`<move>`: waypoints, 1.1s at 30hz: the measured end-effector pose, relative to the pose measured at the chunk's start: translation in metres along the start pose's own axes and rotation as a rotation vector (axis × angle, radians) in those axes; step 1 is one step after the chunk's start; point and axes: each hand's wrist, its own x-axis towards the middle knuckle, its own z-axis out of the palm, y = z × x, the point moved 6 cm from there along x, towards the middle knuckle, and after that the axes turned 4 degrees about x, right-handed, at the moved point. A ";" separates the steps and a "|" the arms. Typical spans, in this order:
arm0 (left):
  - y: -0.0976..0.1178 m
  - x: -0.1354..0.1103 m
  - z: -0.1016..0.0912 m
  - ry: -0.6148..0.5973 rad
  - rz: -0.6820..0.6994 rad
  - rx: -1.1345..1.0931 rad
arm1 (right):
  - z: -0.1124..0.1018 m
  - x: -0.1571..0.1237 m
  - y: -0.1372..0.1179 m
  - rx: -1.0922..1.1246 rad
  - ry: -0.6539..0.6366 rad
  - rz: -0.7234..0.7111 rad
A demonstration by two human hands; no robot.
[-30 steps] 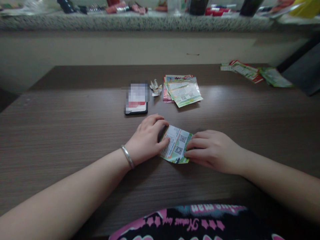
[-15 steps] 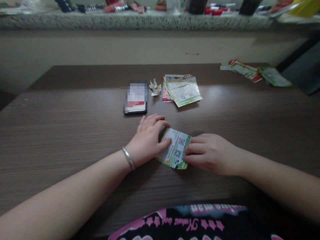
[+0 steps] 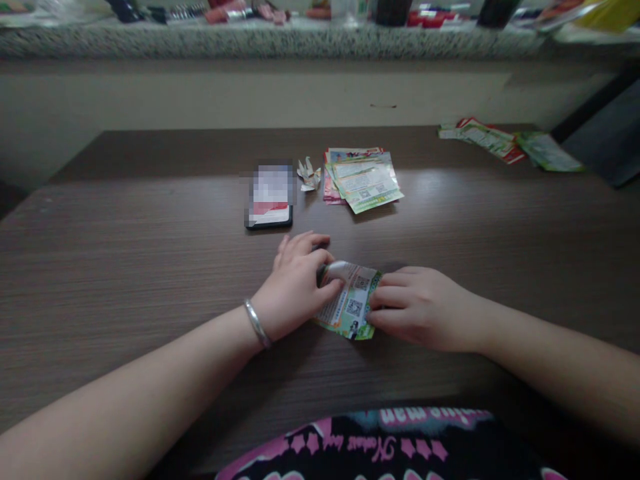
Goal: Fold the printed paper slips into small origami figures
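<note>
A small printed paper sheet (image 3: pixel 350 303) with green edges and square codes lies on the dark wooden table (image 3: pixel 125 253) between my hands. My left hand (image 3: pixel 295 283), a silver bangle on its wrist, pinches the sheet's left side and curls its upper edge over. Pressing down on the right edge is my right hand (image 3: pixel 425 307), fingers closed on the paper.
A phone (image 3: pixel 270 197) lies beyond my hands, beside a small folded paper figure (image 3: pixel 309 175) and a stack of printed sheets (image 3: pixel 363 180). More leaflets (image 3: pixel 500 140) lie at the far right. A cluttered stone ledge (image 3: pixel 300 40) runs behind the table.
The left hand has lifted and curled the sheet's top left edge over. The sheet has shifted slightly left and towards me. The right hand keeps its hold.
</note>
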 end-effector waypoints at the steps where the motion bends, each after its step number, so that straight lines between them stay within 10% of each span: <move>1: 0.001 0.000 0.001 0.002 0.011 -0.021 | 0.000 0.000 0.000 0.003 0.004 0.007; 18: 0.006 -0.003 -0.011 0.135 -0.001 -0.472 | -0.008 0.004 0.020 0.314 0.144 0.292; 33: 0.014 -0.008 0.011 -0.129 -0.185 -1.113 | -0.005 -0.008 0.045 0.660 0.459 0.693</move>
